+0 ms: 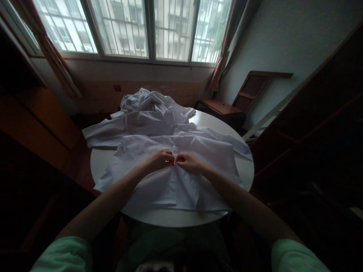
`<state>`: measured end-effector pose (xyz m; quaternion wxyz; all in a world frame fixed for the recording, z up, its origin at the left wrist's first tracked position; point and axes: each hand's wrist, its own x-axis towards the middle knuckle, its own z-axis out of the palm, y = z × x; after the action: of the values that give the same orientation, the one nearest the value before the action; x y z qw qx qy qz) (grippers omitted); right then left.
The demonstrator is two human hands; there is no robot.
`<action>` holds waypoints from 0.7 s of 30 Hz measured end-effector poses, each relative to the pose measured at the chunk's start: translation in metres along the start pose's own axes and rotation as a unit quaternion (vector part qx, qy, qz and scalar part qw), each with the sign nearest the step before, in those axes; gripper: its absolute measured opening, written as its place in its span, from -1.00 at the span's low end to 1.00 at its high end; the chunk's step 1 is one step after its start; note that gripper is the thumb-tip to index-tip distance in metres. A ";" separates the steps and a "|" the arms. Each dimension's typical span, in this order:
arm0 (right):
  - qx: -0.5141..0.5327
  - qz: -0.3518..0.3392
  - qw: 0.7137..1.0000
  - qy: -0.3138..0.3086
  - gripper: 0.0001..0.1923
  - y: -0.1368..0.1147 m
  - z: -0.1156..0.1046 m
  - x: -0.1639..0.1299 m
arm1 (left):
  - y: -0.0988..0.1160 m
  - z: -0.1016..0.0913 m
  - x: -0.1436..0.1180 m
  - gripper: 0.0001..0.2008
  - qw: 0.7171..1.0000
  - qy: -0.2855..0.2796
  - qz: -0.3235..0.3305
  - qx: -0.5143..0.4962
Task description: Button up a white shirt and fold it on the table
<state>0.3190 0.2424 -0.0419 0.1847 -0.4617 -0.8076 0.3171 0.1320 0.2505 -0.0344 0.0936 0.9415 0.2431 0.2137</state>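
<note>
Meanwhile, at the centre of the frame, your round white table (246, 172) carries the whole job: one white shirt (136, 155) is spread flat across its near half, sleeves running out toward the left and right edges, while a rumpled heap of more white garments (147, 104) waits at the far side, just below the barred window (136, 28) along the top of the frame. The spread shirt looks smoothed and squared, so the laying-out seems done; its front placket is, by the look of it, only partly closed, with the lower front panels near the bottom edge of the table parted and loose. Your left hand (159, 159) and right hand (187, 161) meet at mid-chest, fingertips almost touching, each pinched shut on a bit of the shirt's front edge. Whether a button sits between them is too small to tell. Judging from this, the lower front and the far heap remain to be handled.
</note>
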 end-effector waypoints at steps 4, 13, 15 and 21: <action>-0.031 0.000 0.999 0.014 -0.87 -0.003 0.002 -0.001 | 0.002 -0.001 0.000 -0.88 1.000 -0.012 0.000 0.014; -0.077 -0.021 0.997 0.021 -0.91 -0.008 -0.001 -0.006 | 0.008 -0.005 0.001 -0.88 0.996 -0.047 -0.069 0.032; -0.065 -0.020 0.998 0.018 -0.91 -0.007 -0.001 -0.006 | 0.008 -0.007 0.000 -0.89 0.996 -0.055 -0.070 0.026; -0.003 0.001 1.000 0.004 -0.88 -0.006 -0.002 -0.005 | 0.005 -0.010 -0.004 -0.84 0.995 -0.059 -0.075 -0.009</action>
<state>0.3189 0.2363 -0.0367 0.1865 -0.4645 -0.8072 0.3130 0.1260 0.2446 -0.0254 0.1323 0.9305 0.3055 0.1527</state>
